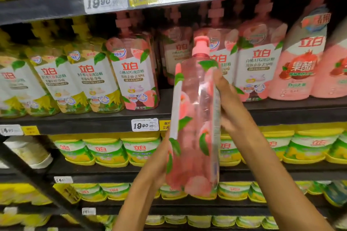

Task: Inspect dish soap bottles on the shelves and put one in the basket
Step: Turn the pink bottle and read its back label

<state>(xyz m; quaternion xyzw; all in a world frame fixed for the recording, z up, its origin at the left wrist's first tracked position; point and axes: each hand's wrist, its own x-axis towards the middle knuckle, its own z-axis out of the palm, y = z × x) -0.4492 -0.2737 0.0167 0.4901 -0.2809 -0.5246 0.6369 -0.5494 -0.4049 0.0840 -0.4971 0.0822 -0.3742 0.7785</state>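
Two hands are holding one pink dish soap bottle [195, 118] upright in front of the shelves, seen from the head camera. The left hand [159, 159] is supporting the bottle's lower left edge, with most of its fingers hidden behind the bottle, so the exact curl of its grip cannot be told. The right hand [228, 103] is pressing against the bottle's upper right side, its fingers wrapping round the far face and clamping on it.

The bottle is showing its clear side panel, with peach and leaf print along both edges. Its pink pump cap [201, 46] is sitting directly above the right hand's fingertips.

Behind the grip, a row of matching peach-label bottles [134, 73] is standing on the middle shelf [93, 118], to the left and right of the held bottle. Further left of the grip, yellow-label bottles [84, 80] are standing on the same shelf. A white price tag [145, 124] reading 19.90 is sitting on the shelf edge just left of the bottle's middle. Below the grip, rows of yellow-green tubs [107, 151] are filling the lower shelves.
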